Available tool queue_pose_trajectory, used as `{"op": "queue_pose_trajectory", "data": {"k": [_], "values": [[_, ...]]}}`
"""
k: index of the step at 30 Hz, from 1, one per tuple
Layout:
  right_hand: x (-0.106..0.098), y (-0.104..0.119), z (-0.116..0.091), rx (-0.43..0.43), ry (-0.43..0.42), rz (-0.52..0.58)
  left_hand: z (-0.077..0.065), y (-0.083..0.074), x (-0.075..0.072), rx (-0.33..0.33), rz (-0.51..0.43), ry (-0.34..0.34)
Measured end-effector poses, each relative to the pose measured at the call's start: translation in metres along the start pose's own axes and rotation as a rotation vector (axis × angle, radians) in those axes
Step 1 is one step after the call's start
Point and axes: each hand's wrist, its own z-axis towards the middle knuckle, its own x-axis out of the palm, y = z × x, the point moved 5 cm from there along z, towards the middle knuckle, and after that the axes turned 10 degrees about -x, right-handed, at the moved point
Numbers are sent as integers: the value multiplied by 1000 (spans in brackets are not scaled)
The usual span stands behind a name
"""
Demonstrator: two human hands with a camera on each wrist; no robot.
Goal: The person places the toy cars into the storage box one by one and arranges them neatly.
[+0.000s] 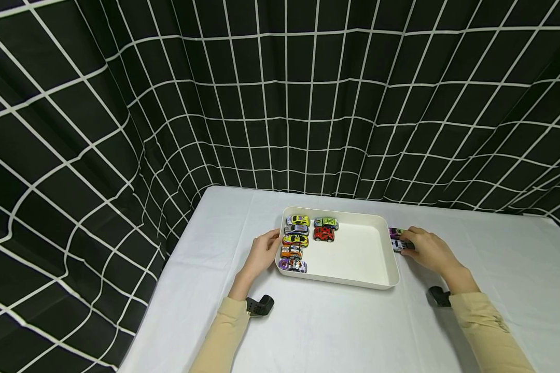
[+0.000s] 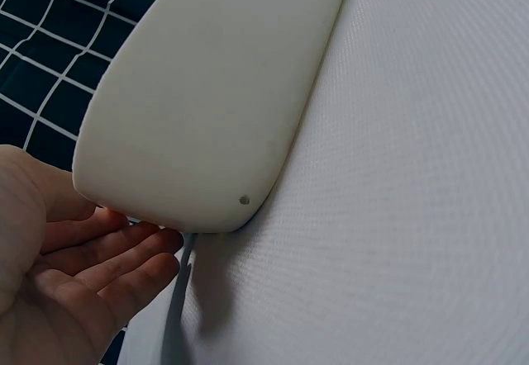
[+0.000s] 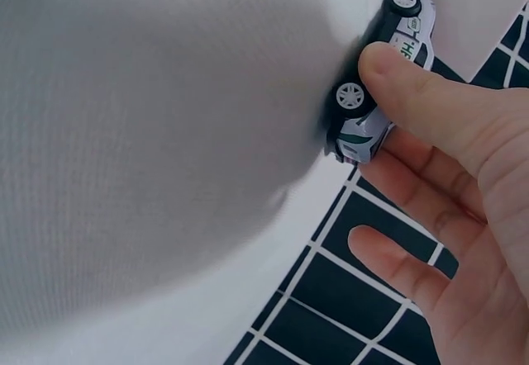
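A white, shallow tray sits on the cloth. My left hand is at its left end; in the left wrist view the extended fingers touch the outer wall, the thumb tip partly hidden. Just outside the tray's right end, my right hand pinches a white toy car between thumb and fingers, its wheels facing the right wrist camera. A purple-and-black toy car lies beside it, partly hidden by that hand. Inside the tray, a red toy car stands below a green-and-yellow toy car.
Several toy cars form a column along the tray's left wall, from a yellow one down to a purple one. A white cloth covers the table. Black curtains with a white grid hang behind and at the left.
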Motion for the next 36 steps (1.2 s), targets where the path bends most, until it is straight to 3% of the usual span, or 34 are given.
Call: {"op": "queue_pose_trajectory", "data": {"k": [14,26,36], "values": [[-16,2,-2,-17,-31,-28,0,0,0,6,-9,7],[-38,10,1,-77,-134,-51,-1,-2,-1,-1,0,7],[-46,15,8,-109,-163,-63,-1,-3,0,-8,-5,10]]}}
